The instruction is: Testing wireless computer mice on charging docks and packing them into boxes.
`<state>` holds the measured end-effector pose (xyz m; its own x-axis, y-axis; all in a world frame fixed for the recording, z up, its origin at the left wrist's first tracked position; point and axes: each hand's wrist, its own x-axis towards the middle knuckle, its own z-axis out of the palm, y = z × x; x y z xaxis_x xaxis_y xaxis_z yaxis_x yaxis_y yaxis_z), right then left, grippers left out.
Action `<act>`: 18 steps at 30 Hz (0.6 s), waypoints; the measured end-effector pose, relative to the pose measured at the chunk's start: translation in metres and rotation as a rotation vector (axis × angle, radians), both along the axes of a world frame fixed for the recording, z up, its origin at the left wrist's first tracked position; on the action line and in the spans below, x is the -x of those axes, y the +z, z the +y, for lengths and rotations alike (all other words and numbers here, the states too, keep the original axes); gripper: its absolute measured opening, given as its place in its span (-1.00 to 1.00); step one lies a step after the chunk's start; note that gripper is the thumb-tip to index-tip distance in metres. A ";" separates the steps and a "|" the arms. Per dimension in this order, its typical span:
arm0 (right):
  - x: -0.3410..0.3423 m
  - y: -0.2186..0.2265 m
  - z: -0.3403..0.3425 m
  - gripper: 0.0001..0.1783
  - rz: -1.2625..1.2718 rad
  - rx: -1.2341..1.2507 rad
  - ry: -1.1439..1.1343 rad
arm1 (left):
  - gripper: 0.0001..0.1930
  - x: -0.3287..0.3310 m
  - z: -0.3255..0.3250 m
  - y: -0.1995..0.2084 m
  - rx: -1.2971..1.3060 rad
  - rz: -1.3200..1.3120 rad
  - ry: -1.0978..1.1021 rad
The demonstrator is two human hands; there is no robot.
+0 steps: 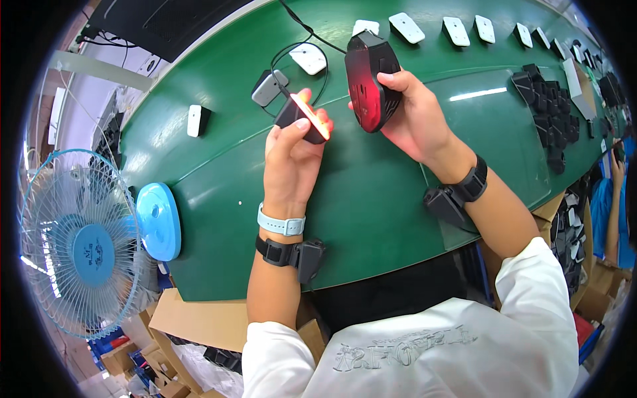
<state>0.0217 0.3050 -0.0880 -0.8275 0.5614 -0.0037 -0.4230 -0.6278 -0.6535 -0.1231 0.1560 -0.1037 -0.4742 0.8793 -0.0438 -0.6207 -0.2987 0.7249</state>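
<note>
My left hand [292, 146] is closed round a small black wedge-shaped device [306, 122], whose side toward the right glows bright orange-red. To its right, my right hand [415, 113] grips a larger black corded handheld device [369, 83]; its front has a red sheen. Both are held above the green table [358, 199], apart from each other. A black cable [312, 30] runs from the top edge to the larger device, with a loop near the left hand. Just beyond the left hand lie a grey-faced wedge device [270, 87] and a white-faced one [308, 60].
More white-faced devices [456, 31] form a row along the far edge. One more [197, 121] stands at left. A clear sheet [491, 126] covers the right side, near piled black parts [547, 109]. A blue fan [93, 255] stands left; cardboard boxes [199, 318] sit below. Another person's arm [615, 205] shows far right.
</note>
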 end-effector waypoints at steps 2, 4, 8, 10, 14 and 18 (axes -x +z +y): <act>-0.003 -0.008 0.009 -0.59 0.064 0.044 0.084 | -0.53 -0.006 0.003 0.003 0.015 -0.040 0.059; -0.005 -0.008 0.009 -0.57 0.044 0.056 0.104 | -0.66 -0.012 0.004 0.012 0.122 -0.156 0.210; -0.003 -0.011 0.008 -0.52 0.026 0.044 0.148 | -0.77 -0.001 0.005 0.006 0.382 0.128 0.212; -0.004 -0.008 0.006 -0.52 -0.016 0.022 0.120 | -0.68 0.001 0.003 0.001 0.285 0.054 0.168; -0.002 -0.005 -0.002 -0.44 0.006 -0.127 0.041 | -0.45 -0.016 0.009 0.012 -0.103 -0.210 -0.111; -0.001 0.002 -0.011 -0.33 -0.055 -0.247 -0.012 | -0.37 -0.019 0.009 0.011 0.062 0.191 0.015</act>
<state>0.0227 0.2943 -0.0857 -0.8233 0.5604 0.0895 -0.3887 -0.4419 -0.8085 -0.1037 0.1649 -0.0930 -0.4918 0.8707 -0.0058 -0.4659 -0.2575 0.8466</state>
